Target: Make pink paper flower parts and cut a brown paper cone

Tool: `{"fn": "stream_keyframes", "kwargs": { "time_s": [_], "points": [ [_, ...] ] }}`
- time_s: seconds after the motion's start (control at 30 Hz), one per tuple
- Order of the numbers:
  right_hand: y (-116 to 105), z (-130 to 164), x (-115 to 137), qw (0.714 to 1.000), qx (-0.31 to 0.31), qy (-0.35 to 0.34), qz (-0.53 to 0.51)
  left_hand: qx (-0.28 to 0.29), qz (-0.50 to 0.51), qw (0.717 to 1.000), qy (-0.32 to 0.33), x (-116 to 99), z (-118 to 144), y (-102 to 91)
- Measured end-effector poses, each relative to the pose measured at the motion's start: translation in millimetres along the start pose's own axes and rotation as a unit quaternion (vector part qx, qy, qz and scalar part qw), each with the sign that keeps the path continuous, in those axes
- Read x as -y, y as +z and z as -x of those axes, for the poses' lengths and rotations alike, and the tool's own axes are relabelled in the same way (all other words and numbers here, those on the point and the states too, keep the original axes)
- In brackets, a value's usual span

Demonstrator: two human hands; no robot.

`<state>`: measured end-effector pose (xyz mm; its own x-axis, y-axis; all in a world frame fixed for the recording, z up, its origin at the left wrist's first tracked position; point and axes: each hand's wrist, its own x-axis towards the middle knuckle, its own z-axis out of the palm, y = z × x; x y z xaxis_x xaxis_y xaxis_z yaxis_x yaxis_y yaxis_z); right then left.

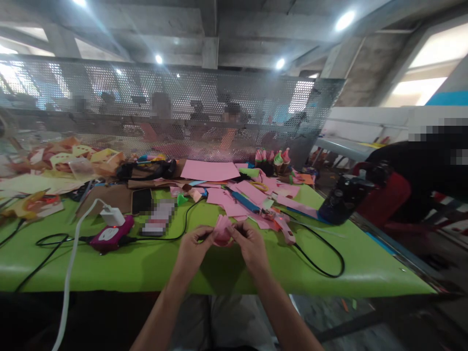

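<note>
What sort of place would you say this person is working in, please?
Probably a craft workshop in an industrial hall: both hands, left hand and right hand, hold a pink paper piece over a green table strewn with pink sheets, behind it a perforated metal screen.

We hold a small pink paper piece [222, 232] between both hands, just above the near part of the green table. It looks folded or curled into a compact, rounded shape, with a thin flap sticking up at its top left. Our fingertips pinch it from either side, covering its edges, so we cannot tell its exact folds.
</note>
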<state>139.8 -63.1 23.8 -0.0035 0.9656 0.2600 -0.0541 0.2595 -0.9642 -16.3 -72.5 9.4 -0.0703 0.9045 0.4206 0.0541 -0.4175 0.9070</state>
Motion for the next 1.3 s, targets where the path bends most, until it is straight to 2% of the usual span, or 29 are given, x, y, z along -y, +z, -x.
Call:
{"fn": "stream_keyframes", "kwargs": {
  "time_s": [0.17, 0.3, 0.5, 0.6, 0.93, 1.3],
  "points": [
    [1.2, 1.8, 3.7, 0.998, -0.026, -0.024, 0.048, 0.008, -0.007, 1.000, -0.006, 0.6, 0.3, -0.2],
    [1.0, 4.3, 8.7, 0.998, -0.026, -0.038, 0.035, -0.012, -0.001, 1.000, -0.029, 4.4, 0.0, -1.3],
    [2.6, 7.0, 9.7, 0.999, 0.036, -0.029, 0.027, -0.075, 0.035, 0.992, -0.093, 9.5, -1.2, -4.0],
    [4.2, 5.7, 6.2, 0.998, 0.040, -0.017, 0.054, -0.066, 0.023, 0.993, -0.090, 6.5, -1.4, -4.2],
    [2.5, 3.8, 1.5, 0.997, 0.001, -0.045, 0.069, -0.001, 0.029, 0.998, -0.060, 0.8, -0.2, -3.4],
    [1.9, 3.5, 0.6, 0.998, -0.007, -0.035, 0.049, 0.005, -0.008, 1.000, -0.022, 5.0, 1.1, -1.9]
  ]
}}
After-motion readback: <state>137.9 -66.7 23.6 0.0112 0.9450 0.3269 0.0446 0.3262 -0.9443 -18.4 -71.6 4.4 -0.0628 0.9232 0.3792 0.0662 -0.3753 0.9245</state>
